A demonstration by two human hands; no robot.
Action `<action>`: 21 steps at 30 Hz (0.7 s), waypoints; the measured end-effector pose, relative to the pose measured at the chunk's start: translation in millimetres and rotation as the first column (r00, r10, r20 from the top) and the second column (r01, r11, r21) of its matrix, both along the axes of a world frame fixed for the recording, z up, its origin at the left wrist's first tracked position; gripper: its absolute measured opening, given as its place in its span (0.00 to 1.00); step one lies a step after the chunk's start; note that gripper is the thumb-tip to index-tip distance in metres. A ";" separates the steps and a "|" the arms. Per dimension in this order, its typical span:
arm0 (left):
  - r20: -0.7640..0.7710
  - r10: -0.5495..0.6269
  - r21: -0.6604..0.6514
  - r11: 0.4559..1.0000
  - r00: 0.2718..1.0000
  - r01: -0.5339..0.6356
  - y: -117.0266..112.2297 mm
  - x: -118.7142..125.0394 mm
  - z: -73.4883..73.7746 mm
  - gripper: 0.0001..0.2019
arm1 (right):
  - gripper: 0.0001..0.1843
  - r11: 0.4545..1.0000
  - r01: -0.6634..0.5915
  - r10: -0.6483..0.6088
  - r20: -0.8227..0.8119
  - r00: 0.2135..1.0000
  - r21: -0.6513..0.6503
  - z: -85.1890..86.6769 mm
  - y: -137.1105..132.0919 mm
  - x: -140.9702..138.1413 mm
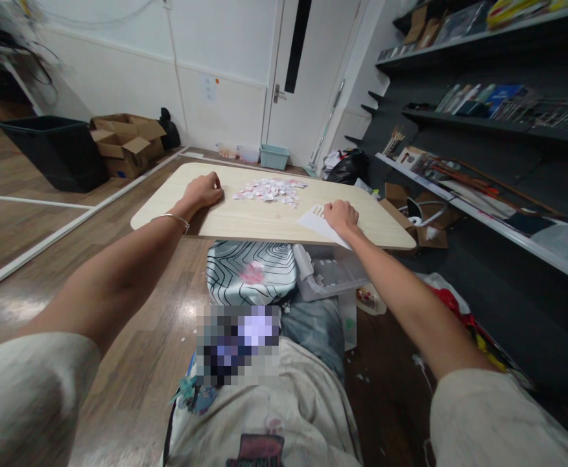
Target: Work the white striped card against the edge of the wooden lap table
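Observation:
My left hand [203,190] rests at the left part of a pale wooden tabletop [245,224]. Its fingers are curled together, and whatever they may hold is hidden. On the right side, my right hand [342,215] is closed at the edge of a white sheet [316,222] with several cut-out slots along its far side. The sheet lies slanted, its near corner reaching the table's front edge. Between and beyond both hands is a loose pile of small white paper pieces [274,190], some with pinkish marks.
Under the table's front edge stand a patterned bag [249,272] and a clear plastic bin [332,269]. A blurred-out screen [240,340] lies on my lap. Dark shelves [483,120] line the right; a black bin [53,152] and cardboard boxes [128,143] stand left.

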State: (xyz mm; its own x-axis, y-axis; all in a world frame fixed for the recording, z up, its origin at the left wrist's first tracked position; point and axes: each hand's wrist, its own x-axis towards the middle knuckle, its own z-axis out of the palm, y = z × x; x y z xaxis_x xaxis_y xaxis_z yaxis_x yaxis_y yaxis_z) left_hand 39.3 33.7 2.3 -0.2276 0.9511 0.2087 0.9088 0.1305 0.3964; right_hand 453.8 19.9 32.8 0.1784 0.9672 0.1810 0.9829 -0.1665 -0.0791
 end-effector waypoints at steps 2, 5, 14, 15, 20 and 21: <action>-0.009 -0.002 0.000 1.000 1.000 0.002 1.8 -1.0 -1.1 0.27 | 0.30 1.000 0.007 -0.007 -0.008 1.000 0.008 0.2 0.2 -1.7; -0.008 -0.005 0.004 1.000 1.000 0.006 4.3 -2.6 -2.9 0.27 | 0.30 1.000 0.014 -0.014 -0.018 1.000 0.021 -0.7 1.0 -3.0; 0.007 -0.016 0.009 1.000 1.000 0.016 7.2 -5.7 -4.7 0.28 | 0.30 0.999 0.019 -0.018 -0.038 0.999 0.034 -4.1 7.1 -2.4; 0.011 -0.018 0.011 1.000 1.000 0.018 7.5 -6.0 -4.8 0.28 | 0.30 0.999 0.018 -0.017 -0.039 0.999 0.035 -4.1 7.7 -2.9; 0.007 -0.024 0.022 0.999 1.000 0.024 8.8 -6.8 -5.5 0.28 | 0.30 0.999 0.015 -0.013 -0.044 0.999 0.042 -3.4 8.0 -5.4; 0.000 -0.022 0.021 1.000 1.000 0.022 9.0 -6.8 -5.5 0.27 | 0.30 0.999 0.015 -0.013 -0.046 0.999 0.042 -3.2 7.8 -5.6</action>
